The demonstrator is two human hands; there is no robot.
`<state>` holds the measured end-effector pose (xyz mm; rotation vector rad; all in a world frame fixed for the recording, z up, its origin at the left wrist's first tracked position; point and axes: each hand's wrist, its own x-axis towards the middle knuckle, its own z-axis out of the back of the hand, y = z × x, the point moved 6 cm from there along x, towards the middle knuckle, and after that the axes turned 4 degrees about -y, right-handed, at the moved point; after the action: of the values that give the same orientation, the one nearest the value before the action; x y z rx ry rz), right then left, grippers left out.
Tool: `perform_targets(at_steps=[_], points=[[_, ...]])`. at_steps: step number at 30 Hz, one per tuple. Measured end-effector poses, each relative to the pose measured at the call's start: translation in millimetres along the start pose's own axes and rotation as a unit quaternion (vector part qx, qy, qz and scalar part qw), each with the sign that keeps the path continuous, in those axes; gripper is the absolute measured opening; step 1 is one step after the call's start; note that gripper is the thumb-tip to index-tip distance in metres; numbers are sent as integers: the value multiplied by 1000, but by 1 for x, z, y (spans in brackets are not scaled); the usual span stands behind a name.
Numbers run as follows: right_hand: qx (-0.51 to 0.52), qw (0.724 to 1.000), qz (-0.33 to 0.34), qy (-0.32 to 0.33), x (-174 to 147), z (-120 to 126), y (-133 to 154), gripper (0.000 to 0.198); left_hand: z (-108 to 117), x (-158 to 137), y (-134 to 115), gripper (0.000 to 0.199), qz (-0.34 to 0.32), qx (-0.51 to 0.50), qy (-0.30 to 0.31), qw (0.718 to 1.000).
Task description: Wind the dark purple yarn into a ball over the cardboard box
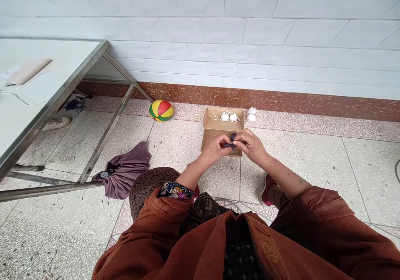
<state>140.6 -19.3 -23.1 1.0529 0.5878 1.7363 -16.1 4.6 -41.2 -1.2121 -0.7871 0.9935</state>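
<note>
Both hands meet over an open cardboard box [206, 135] on the floor. My left hand [215, 150] pinches a small bundle of dark blue-purple yarn [229, 145] between thumb and fingers. My right hand [251, 147] is closed at the bundle's right end, its fingertips pinching the same yarn. Just behind the fingers shows another dark wound piece [233, 136]; whether it lies in the box or is held, I cannot tell. Two white yarn balls [225, 116] with loose ends rest in the box's raised back part. Two more white balls [251, 117] sit on the floor beside it.
A metal-framed table [103, 46] stands at the left. By its leg lies a yellow, red and green ball [161, 111]. A folded purple umbrella [128, 169] is on the floor near my knee. Dark tangled yarn [76, 104] and a shoe [58, 123] show under the table. A tiled wall [265, 59] runs behind.
</note>
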Motion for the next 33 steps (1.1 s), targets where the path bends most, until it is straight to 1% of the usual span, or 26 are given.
perform_targets(at_steps=[2, 5, 8, 11, 15, 17, 20, 22, 25, 28, 31, 33], points=[[-3, 1000, -8, 2, 1, 0, -3, 15, -2, -2, -3, 13, 3, -16, 19, 1000], [-10, 999, -37, 3, 2, -2, -12, 15, -5, -4, -5, 17, 19, -68, 44, 997], [-9, 998, -58, 21, 0, -7, -17, 16, -6, -4, -3, 23, 44, -129, 52, 989], [-1, 997, -66, 50, -4, -14, -18, 17, -2, -1, 1, 28, 59, -164, 26, 984], [-3, 991, -83, 101, -10, -23, -16, 18, 6, 3, 7, 28, 58, -181, -38, 981], [-27, 991, -56, 122, -13, -24, -11, 17, 10, 4, 10, 26, 55, -178, -64, 980], [-69, 985, 12, 158, -16, -25, 0, 14, 14, 5, 14, 21, 53, -150, -94, 983], [-78, 981, 46, 171, -17, -24, 6, 16, 15, 5, 17, 19, 51, -128, -99, 985], [-74, 983, 72, 152, -13, -17, 11, 18, 11, 5, 17, 15, 46, -91, -87, 991], [-60, 988, 70, 121, -8, -11, 10, 19, 5, 2, 14, 12, 51, -57, -68, 995], [-42, 994, 40, 89, -3, -7, 4, 19, -5, -2, 10, 16, 72, -72, -16, 995], [-22, 998, 4, 60, 0, -5, -1, 18, -11, -5, 8, 22, 94, -123, 13, 988]])
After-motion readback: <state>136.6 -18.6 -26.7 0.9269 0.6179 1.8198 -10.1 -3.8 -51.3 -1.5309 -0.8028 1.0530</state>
